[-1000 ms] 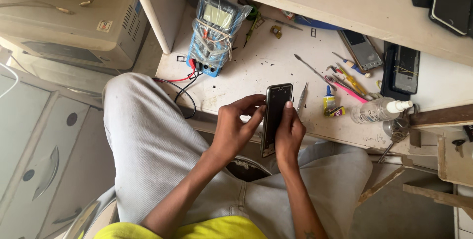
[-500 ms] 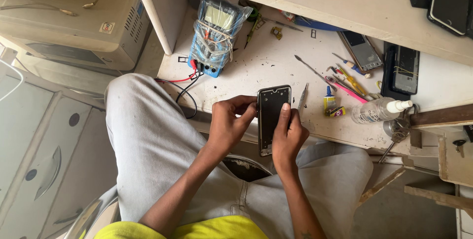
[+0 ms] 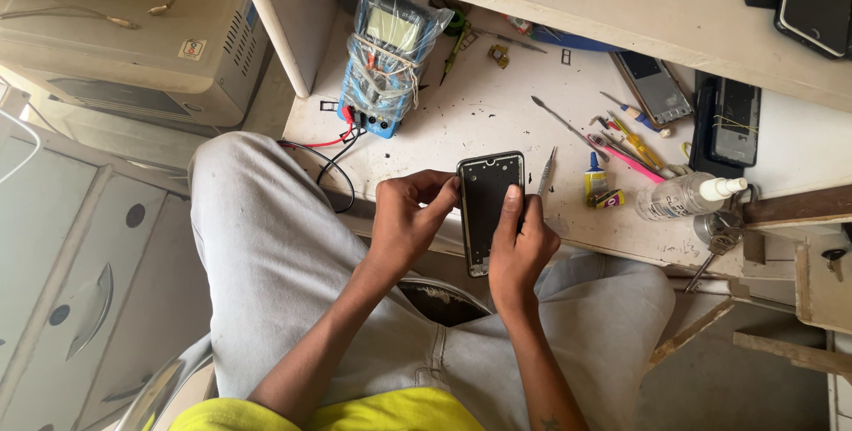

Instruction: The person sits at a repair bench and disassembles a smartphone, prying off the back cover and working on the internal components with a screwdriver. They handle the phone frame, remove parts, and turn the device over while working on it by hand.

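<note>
Holding a black phone frame [image 3: 487, 209] upright over the white surface [image 3: 497, 111] edge, both hands close their grip on it; left hand [image 3: 406, 218] pinches its side, right hand [image 3: 519, 249] steadies below, thumb pressing its face; metal tool [image 3: 547, 171] just beside

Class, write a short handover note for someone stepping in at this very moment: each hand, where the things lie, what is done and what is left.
Left hand: grips the left edge of the phone frame, fingertips at its rim.
Right hand: holds the frame from below, one finger pressed flat on its dark inner face.
The frame is held upright over the edge of the white workbench, open side facing the camera.
Nearby: metal tweezers, small glue tube, clear spray bottle, wrapped multimeter.
Done: frame is stripped and in hand. Left: nothing is fitted into it yet.
</note>
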